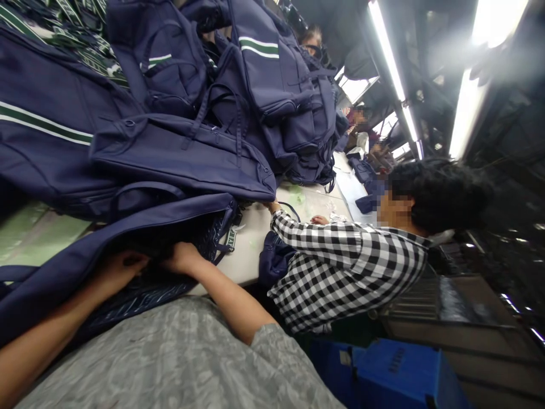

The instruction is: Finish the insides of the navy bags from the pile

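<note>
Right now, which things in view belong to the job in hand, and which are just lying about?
In hand:
open navy bag
left hand and right hand, both in its opening

Apparently just lying about:
piled navy bags
green-and-white bands
blue box

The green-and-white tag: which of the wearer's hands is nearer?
Right. In the open navy bag, the right hand is toward the tag; the left hand is farther away.

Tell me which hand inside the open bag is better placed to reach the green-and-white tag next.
Probably the right hand: it sits nearer the tag. The left hand is farther along the open bag, with the right between.
</note>
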A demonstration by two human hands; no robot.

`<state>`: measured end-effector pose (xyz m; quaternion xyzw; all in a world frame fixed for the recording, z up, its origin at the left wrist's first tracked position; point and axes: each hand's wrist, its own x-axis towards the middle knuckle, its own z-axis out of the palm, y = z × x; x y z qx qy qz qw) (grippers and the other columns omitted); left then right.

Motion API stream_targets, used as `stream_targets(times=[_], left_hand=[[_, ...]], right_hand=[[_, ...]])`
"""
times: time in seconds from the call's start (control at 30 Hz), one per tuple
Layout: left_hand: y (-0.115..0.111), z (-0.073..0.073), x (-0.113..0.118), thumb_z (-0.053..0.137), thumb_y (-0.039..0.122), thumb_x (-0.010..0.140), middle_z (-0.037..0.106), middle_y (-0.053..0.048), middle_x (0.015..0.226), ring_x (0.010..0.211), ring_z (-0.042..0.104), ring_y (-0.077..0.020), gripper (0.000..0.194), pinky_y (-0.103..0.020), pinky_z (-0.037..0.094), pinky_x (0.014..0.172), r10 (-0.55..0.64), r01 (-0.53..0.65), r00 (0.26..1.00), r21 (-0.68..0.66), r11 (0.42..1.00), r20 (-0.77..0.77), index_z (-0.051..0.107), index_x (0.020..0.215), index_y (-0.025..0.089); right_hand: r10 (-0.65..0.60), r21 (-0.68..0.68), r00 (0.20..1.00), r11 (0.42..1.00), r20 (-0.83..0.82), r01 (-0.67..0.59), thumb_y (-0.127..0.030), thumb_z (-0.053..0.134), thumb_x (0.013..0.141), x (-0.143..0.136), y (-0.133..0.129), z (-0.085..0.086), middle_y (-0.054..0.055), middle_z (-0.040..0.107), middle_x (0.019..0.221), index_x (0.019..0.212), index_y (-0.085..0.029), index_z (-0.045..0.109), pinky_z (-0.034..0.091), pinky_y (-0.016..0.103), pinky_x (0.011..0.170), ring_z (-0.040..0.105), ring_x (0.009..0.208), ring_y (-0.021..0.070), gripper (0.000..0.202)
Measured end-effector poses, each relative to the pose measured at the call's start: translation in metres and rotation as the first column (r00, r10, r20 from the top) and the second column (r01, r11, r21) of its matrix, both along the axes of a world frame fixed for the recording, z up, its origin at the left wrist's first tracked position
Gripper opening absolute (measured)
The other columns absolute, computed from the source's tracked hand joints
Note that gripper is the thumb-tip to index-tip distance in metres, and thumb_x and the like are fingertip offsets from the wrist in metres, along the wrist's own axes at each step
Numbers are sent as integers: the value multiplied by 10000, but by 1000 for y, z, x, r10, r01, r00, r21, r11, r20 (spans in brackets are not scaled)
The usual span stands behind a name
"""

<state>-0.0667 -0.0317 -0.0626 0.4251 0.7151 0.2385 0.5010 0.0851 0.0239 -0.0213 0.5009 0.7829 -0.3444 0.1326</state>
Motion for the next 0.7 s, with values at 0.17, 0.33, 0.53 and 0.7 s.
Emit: stream_targets(times=[0.17,0.33,0.53,0.7], left_hand=[[2,-2,-8,583,528,496,652,-29,661,629,614,-212,451,-307,485,629,123,-124,990,13,992,62,599,790,187],[6,29,-10,579,613,441,673,-71,799,786,623,-258,594,-387,500,818,73,-73,996,2,997,45,624,842,178],[1,41,-6,538,643,518,677,-114,1035,963,617,-297,610,-455,427,1003,-34,33,999,130,991,0,646,894,175],[-5,25,-10,516,639,623,685,-84,1062,1016,614,-292,541,-459,396,1044,-79,95,994,232,968,-79,679,899,203]], right_hand=[[-473,-441,799,847,-371,297,-126,656,806,3,-8,-6,27,712,770,984,-136,722,560,247,708,704,768,181,189],[-717,-692,563,647,-410,320,-104,663,803,1,-10,-11,-20,617,608,819,-112,709,525,189,587,588,528,85,50],[-556,-395,668,829,-494,397,-231,716,766,11,-10,-5,-10,658,704,859,-153,735,461,156,577,609,638,104,123],[-425,-193,750,904,-508,381,-290,679,799,15,-15,3,-3,708,806,913,-184,744,463,174,662,650,778,138,169]])
